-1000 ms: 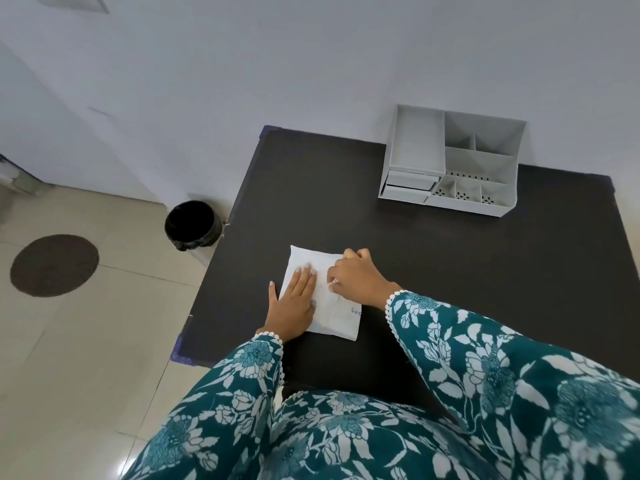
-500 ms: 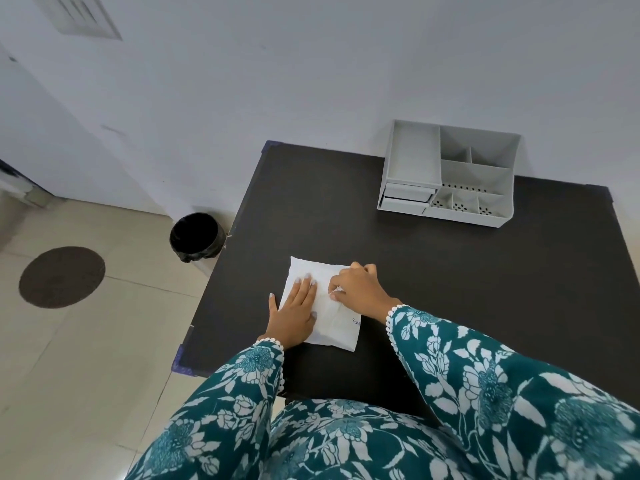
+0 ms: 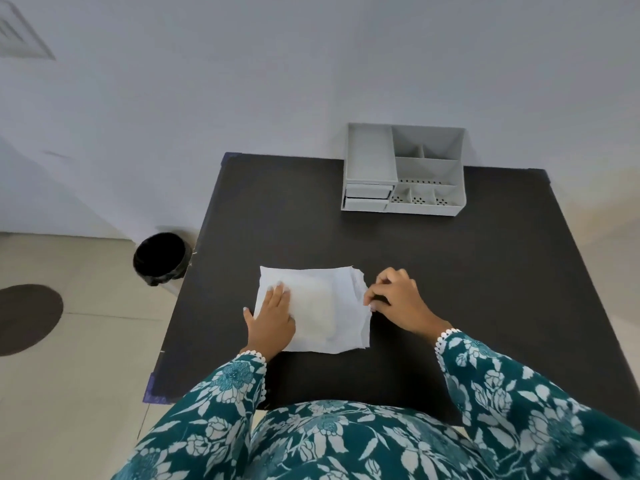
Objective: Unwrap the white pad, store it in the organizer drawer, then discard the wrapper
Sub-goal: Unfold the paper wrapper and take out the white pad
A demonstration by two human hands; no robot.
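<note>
The white pad (image 3: 317, 308) lies in its opened wrapper (image 3: 353, 327) on the table (image 3: 485, 289), under the flat, spread left hand (image 3: 272, 322). The right hand (image 3: 394, 299) pinches the wrapper's edge. Best to keep the left palm pressing down while peeling slowly away, so the thin sheet doesn't tear. The organizer (image 3: 403, 169) waits well beyond the right hand.

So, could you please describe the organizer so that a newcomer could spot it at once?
Start at the dark table and look to its far edge, against the white wall. The organizer stands there: a pale grey plastic box with open compartments and two small drawers at its left front, the table's only boxy thing.
</note>
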